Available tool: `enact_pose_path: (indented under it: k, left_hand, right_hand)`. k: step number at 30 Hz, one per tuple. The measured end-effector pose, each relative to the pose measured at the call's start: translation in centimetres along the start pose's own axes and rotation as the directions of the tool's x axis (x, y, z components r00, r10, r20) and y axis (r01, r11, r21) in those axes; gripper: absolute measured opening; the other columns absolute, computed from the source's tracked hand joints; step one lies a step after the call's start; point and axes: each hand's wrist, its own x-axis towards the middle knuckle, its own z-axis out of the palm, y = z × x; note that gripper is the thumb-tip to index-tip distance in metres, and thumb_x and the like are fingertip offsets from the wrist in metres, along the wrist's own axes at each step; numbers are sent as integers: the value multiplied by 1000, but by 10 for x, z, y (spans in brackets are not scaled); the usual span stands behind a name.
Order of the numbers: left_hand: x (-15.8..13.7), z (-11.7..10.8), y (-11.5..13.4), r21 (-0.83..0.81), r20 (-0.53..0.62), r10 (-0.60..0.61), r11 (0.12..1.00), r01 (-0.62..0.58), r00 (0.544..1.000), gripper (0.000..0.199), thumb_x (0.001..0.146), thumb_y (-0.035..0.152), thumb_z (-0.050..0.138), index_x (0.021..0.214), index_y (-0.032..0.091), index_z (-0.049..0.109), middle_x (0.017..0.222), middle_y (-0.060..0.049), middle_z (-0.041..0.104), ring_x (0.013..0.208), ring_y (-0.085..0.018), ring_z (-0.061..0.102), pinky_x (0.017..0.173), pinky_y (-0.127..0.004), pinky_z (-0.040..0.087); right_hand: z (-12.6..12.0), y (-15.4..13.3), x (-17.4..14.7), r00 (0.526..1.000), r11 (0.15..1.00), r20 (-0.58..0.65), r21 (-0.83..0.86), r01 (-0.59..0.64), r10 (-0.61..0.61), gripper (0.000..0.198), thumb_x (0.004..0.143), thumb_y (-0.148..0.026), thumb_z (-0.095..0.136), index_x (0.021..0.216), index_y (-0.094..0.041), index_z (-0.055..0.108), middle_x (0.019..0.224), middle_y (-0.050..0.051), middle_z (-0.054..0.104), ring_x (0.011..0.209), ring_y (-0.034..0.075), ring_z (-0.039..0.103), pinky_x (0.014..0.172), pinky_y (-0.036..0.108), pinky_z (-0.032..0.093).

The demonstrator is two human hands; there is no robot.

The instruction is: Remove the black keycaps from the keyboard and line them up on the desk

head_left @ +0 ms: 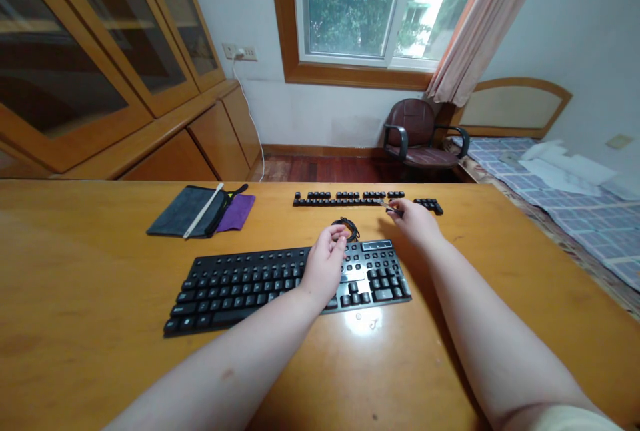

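My left hand (326,264) hovers over the right half of a black keyboard (250,284), fingers loosely curled, holding nothing that I can see. Several keys on its upper rows and in its right part lack caps, with small switch stems showing. In a pinch, my right hand (414,219) has a thin metal-tipped tool (391,207), too small to name surely. The tool's tip is at a row of loose black keycaps (340,202) behind the keyboard. A smaller group of keycaps (429,205) lies just beyond my right hand. The coiled cable (353,225) is partly behind my left fingers.
On the left of the wooden table (90,297) lie a dark grey pouch (180,214), a pale thin stick (203,212) across it and a purple cloth (237,212). Beyond the far edge stand a brown armchair (413,131), a bed (565,191) and cabinets (200,144).
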Motion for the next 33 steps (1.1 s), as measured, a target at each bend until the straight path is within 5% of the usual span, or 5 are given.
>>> enact_pose_path:
  k: [7,14,33]
  left_hand:
    - [-1,-1,1,33,2,2,999,-2,1000,24,85,28,49,105,16,55,99,-8,63,67,-10,54,67,-25,45]
    - [0,0,-2,12,3,2,1000,-2,1000,23,85,28,49,104,16,55,99,-7,63,66,-10,53,66,-24,45]
    - [-2,-1,-1,34,12,1,999,-1,1000,23,86,25,48,106,16,54,101,-7,62,68,-10,54,67,-24,46]
  right_hand:
    - [7,28,6,978,991,182,-97,-88,104,27,76,-36,58,98,-23,67,87,8,69,77,22,61,61,28,40]
    - [4,26,5,985,990,124,-87,-110,121,36,77,-40,57,109,-24,65,101,7,68,90,22,61,71,27,43]
    - [9,26,4,985,962,79,-238,-130,153,32,83,-41,47,103,-28,68,97,6,70,87,24,62,66,29,43]
